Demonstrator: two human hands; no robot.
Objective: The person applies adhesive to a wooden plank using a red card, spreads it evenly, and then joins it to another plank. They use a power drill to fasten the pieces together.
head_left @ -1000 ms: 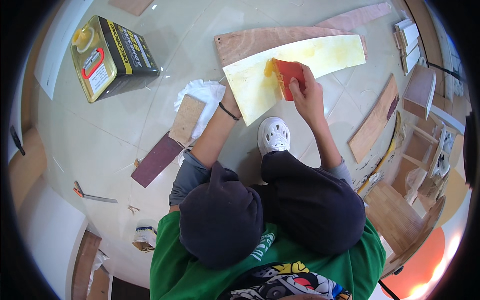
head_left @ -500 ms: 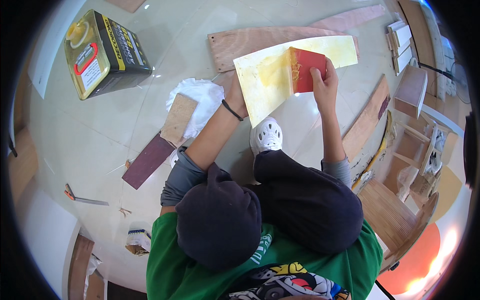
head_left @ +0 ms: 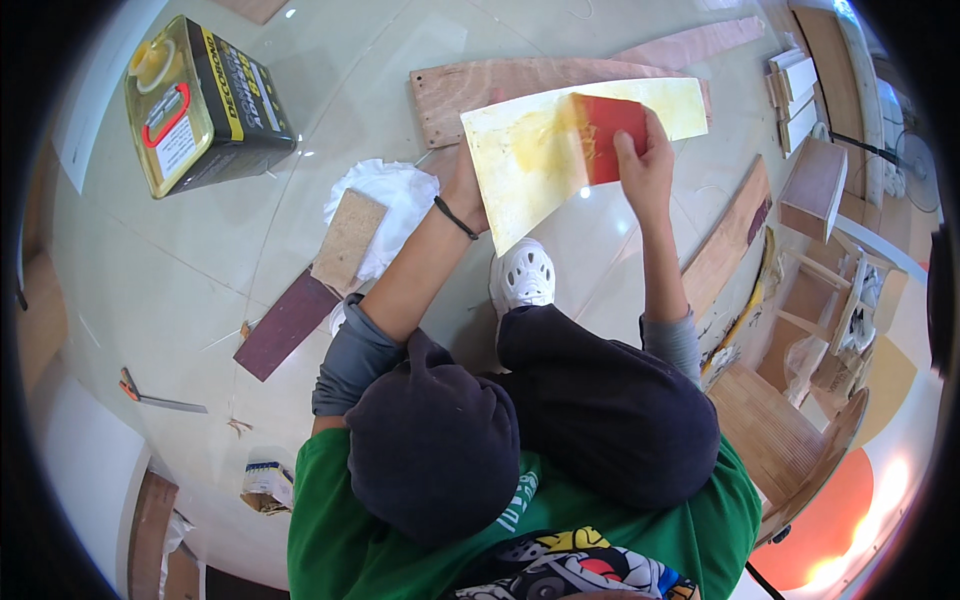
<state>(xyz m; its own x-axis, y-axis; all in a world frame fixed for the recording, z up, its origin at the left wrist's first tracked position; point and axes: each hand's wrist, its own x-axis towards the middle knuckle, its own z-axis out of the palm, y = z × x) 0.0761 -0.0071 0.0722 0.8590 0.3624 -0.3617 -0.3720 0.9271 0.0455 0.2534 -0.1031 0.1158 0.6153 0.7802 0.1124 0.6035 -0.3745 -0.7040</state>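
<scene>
A pale yellow laminate sheet [head_left: 520, 175] lies tilted over a brown wooden board [head_left: 470, 85] on the tiled floor. My right hand [head_left: 645, 165] presses a red flat spreader [head_left: 605, 135] onto the sheet's upper part, where a darker yellow glue smear [head_left: 540, 140] shows. My left hand [head_left: 465, 190], a black band on its wrist, holds the sheet's left edge from beneath; its fingers are hidden. My white shoe [head_left: 522, 275] rests just below the sheet.
A yellow-and-black square can [head_left: 200, 105] stands at the upper left. A white cloth [head_left: 390, 190], a small chipboard block [head_left: 347, 240] and a dark strip [head_left: 285, 325] lie left of my arm. Wood planks [head_left: 725, 240] and small wooden furniture [head_left: 815, 190] crowd the right.
My right hand has slid the red spreader rightward and up along the sheet. The left hand kept its hold on the sheet's edge.
</scene>
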